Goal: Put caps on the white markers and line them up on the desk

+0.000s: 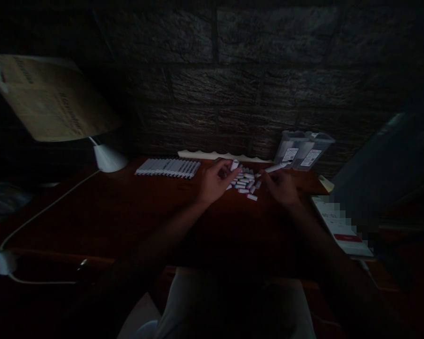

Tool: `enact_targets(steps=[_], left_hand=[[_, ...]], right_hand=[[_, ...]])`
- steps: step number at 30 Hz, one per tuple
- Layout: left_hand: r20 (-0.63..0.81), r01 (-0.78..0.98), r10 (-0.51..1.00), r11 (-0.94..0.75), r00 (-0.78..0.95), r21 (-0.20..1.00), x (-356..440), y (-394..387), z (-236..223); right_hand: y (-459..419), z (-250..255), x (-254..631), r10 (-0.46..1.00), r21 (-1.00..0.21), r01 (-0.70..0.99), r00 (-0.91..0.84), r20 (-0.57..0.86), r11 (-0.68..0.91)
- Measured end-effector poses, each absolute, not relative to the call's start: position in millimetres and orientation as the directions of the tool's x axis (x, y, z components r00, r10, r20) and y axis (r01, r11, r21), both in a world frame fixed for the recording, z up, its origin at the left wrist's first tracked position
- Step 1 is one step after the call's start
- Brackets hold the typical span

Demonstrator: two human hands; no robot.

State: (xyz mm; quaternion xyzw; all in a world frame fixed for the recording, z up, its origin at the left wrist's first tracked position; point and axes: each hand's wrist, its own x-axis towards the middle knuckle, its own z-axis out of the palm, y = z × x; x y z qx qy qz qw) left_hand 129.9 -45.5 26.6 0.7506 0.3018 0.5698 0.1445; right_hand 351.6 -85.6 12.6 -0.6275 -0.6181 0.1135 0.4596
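Observation:
My left hand [215, 182] is closed on a short white marker cap [234, 165], pinched between thumb and fingers. In my right hand [280, 186] is a white marker [276, 167], its dark end pointing up and to the right. Between the hands lies a loose pile of white marker caps [245, 180] with coloured ends, some partly hidden behind my left fingers. To the left, a row of white markers [167, 167] lies side by side on the wooden desk [102, 212].
Two clear plastic containers [304, 148] with labels stand at the back right. A tablet-like device [342, 228] lies at the right edge. On the left stands a lamp [108, 157] with a paper-like shade, its cable running along the desk. A stone wall [215, 94] rises behind.

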Motion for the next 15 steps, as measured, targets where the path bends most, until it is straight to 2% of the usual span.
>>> enact_targets(steps=[3,7,11,15], left_hand=[[0.707,0.272,0.697,-0.709,0.123,0.651,125,-29,17],[0.66,0.285,0.732,-0.678,0.172,0.678,117,-13,9],[0.596,0.388,0.73,-0.683,0.333,0.619,110,-10,6],[0.507,0.429,0.65,-0.758,0.566,0.492,107,-15,6]], right_hand=[[-86,13,352,0.88,-0.711,0.681,0.216,0.423,0.175],[-86,14,352,0.878,-0.703,0.691,0.219,0.425,0.168],[-86,15,351,0.877,-0.695,0.702,0.226,0.424,0.155],[-87,16,351,0.87,-0.69,0.702,0.218,0.443,0.176]])
